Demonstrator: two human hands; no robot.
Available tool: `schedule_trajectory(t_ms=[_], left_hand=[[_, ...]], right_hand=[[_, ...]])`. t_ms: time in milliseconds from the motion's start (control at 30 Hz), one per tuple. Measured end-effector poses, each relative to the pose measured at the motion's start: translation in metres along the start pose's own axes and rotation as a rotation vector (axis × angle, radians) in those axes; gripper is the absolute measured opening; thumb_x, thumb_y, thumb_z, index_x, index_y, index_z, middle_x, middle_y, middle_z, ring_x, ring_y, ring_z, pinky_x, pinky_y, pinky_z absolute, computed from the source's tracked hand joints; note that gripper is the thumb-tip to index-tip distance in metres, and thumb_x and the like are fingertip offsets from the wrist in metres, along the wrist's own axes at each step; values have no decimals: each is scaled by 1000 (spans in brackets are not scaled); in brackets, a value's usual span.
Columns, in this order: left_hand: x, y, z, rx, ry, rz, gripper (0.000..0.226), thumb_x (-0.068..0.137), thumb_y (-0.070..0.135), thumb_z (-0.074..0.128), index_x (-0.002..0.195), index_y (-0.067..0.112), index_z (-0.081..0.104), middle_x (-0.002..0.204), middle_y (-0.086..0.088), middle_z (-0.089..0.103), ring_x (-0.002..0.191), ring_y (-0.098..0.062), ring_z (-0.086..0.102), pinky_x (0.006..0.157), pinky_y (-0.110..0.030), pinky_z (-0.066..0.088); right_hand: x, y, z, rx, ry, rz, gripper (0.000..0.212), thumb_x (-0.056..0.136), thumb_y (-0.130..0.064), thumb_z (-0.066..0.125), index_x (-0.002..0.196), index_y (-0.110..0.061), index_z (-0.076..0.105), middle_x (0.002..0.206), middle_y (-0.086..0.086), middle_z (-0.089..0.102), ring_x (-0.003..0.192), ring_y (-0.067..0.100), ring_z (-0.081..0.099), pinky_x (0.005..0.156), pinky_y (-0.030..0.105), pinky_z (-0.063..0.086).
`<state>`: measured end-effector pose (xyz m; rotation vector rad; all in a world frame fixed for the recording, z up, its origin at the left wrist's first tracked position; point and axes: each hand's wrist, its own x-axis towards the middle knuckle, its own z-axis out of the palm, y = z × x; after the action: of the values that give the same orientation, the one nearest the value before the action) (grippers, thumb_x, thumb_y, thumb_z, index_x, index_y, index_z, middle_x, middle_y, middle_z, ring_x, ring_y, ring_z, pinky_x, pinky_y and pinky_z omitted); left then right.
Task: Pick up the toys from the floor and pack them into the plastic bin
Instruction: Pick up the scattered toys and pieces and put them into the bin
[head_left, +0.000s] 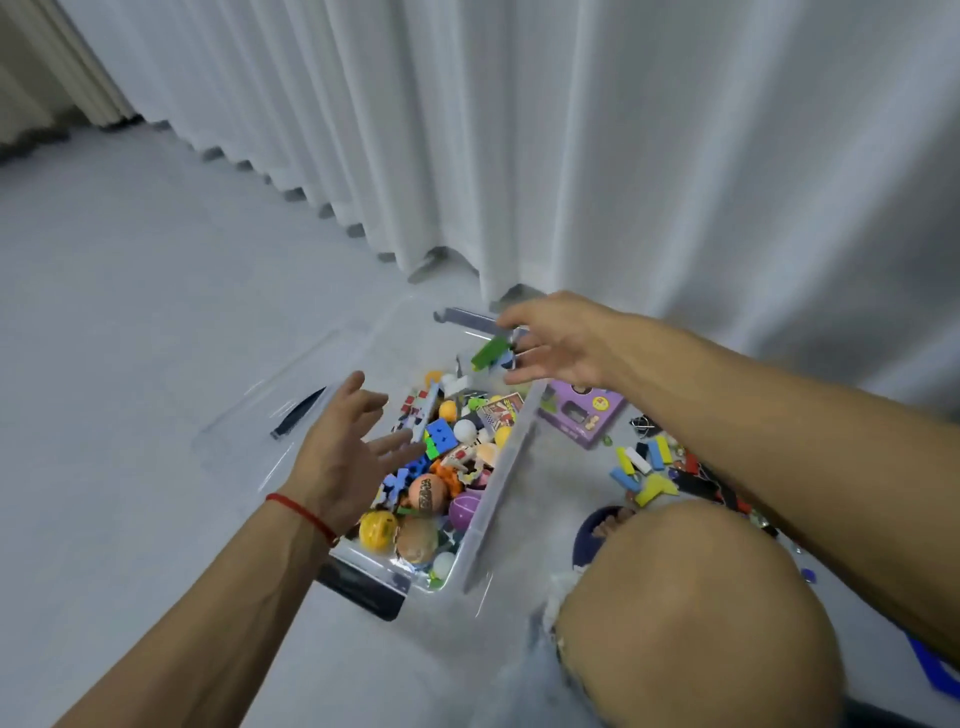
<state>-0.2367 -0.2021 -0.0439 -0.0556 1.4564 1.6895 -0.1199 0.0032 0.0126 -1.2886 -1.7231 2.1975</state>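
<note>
Hovering both hands over the plastic bin (496, 499).
My left hand (345, 457) spreads open; my right hand's (558, 338) loose fingers (522, 358) sit beside a green block (490, 352).

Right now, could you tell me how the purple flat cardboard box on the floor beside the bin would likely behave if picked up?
The purple flat cardboard box looks thin and probably light. Lying flat, it should not roll, and its flat faces probably suit a pinch.

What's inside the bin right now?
The bin holds mixed toys: a cube, orange ball, yellow ball, purple egg, white balls and blocks. The left hand covers part; lower layers are hidden.
</note>
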Motion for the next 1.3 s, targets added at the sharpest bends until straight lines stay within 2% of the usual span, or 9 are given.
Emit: schedule_trajectory(t_ms=[100, 133, 167, 200, 333, 700, 1033, 1167, 1300], left_hand=[[-4, 1, 8, 57, -27, 55, 60, 94, 13, 56, 149, 27, 38, 148, -9, 39, 121, -42, 54, 95, -55, 52], [-4, -2, 15, 84, -42, 72, 56, 94, 11, 56, 146, 25, 42, 141, -10, 45, 119, -39, 58, 95, -53, 54], [-3, -7, 24, 106, -67, 86, 52, 95, 7, 55, 144, 23, 45, 134, -11, 52, 117, -37, 61, 94, -52, 54], [-1, -13, 34, 119, -102, 98, 49, 95, 3, 53, 141, 19, 48, 127, -13, 57, 115, -36, 63, 95, -52, 54], [18, -49, 78, 347, -288, 56, 39, 94, -6, 49, 131, 5, 58, 129, -17, 61, 110, -30, 66, 94, -47, 55], [77, -195, 158, 921, -447, -220, 18, 91, -1, 60, 106, 8, 67, 103, -19, 67, 83, -27, 65, 83, -46, 60], [156, -272, 177, 1644, -512, 277, 54, 81, 14, 73, 131, 18, 53, 129, -12, 53, 111, -30, 56, 95, -37, 49], [180, -300, 178, 1695, -501, 392, 77, 75, 14, 78, 142, 21, 41, 142, -14, 37, 120, -34, 50, 94, -33, 48], [196, -317, 170, 1649, -533, 551, 89, 72, 29, 82, 147, 32, 35, 153, -11, 20, 131, -36, 40, 96, -39, 48]], right_hand=[[-2, 4, -8, -105, 3, 6, 25, 94, -20, 63, 116, -11, 57, 102, 21, 56, 90, 27, 65, 92, 52, 57], [-4, 8, -18, -137, 26, -4, 23, 93, -20, 63, 114, -9, 60, 130, 33, 51, 92, 23, 64, 90, 47, 58], [-7, 16, -31, -161, 65, -11, 24, 93, -20, 64, 113, -7, 63, 103, -4, 41, 92, 21, 61, 87, 43, 59], [-9, 27, -47, -180, 110, -8, 27, 93, -19, 64, 116, -6, 65, 101, 15, 57, 90, 22, 58, 83, 40, 58], [-24, 98, -113, -312, 295, 53, 19, 92, -17, 63, 106, -8, 70, 93, 8, 67, 78, 21, 62, 70, 36, 59], [-18, 341, -147, -854, 295, 303, 46, 90, -16, 67, 133, -25, 54, 133, 7, 54, 117, 27, 56, 95, 38, 51], [21, 397, -160, -718, 487, 114, 10, 91, -14, 66, 101, -18, 65, 112, -1, 54, 89, 15, 56, 76, 28, 52], [28, 404, -153, -622, 374, 26, 42, 84, -8, 70, 121, -23, 56, 124, -6, 43, 101, 11, 59, 82, 28, 56], [41, 414, -150, -645, 511, -35, 13, 86, -7, 68, 94, -17, 66, 104, -1, 50, 86, 16, 58, 74, 34, 54]])
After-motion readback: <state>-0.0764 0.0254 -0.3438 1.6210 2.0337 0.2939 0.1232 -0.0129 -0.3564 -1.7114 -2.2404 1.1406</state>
